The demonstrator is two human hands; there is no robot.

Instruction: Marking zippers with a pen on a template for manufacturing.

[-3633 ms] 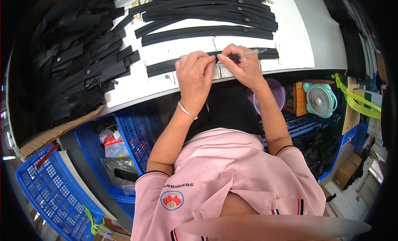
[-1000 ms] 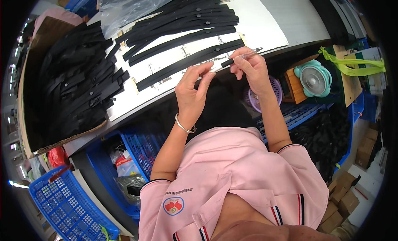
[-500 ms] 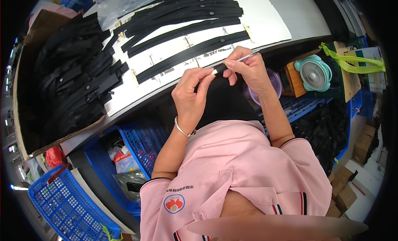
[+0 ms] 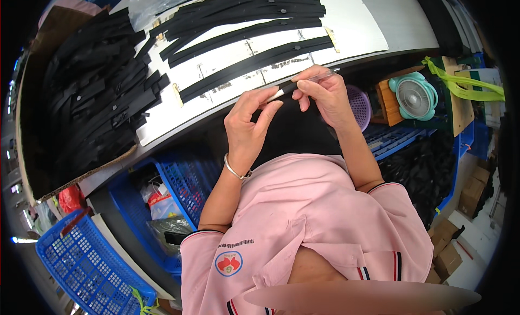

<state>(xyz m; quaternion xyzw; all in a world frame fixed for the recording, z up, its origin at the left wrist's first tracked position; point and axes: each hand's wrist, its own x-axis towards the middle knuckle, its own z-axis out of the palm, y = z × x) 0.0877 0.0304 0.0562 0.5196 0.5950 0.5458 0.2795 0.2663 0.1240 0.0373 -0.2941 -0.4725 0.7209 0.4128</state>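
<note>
One pen [image 4: 288, 89], pinched between thumb and fingers of the right hand [image 4: 326, 96]. Left hand [image 4: 247, 120]: fingers curved, thumb a little apart, the pen's white end at its fingertips; cannot tell whether it grips there.

Main risk, as I judge it: a dropped pen. Cause would be the right pinch slackening while the left gives doubtful support. Pen seems to sit on the near side of the table edge, so a fall would probably end in the lap or lower. Lesser risk: fingers brushing the nearest strip and skewing it, as nothing visible pins it down. Stray ink possible too if a bare tip touches skin; tip not clear.

Position: pen spans the gap between the hands, slanting, clear barrel running up past the right. Just beyond both hands, on the table [image 4: 355, 23]: one black strip [image 4: 254, 64] with a grey dot [image 4: 297, 47], apart from the pen. Farther beyond: piled strips [image 4: 244, 14]. Left of the left hand: cardboard box [image 4: 86, 171], heaped with black pieces [image 4: 92, 98]. Right of the right hand: purple basket [image 4: 361, 106], then green fan [image 4: 415, 97].
</note>
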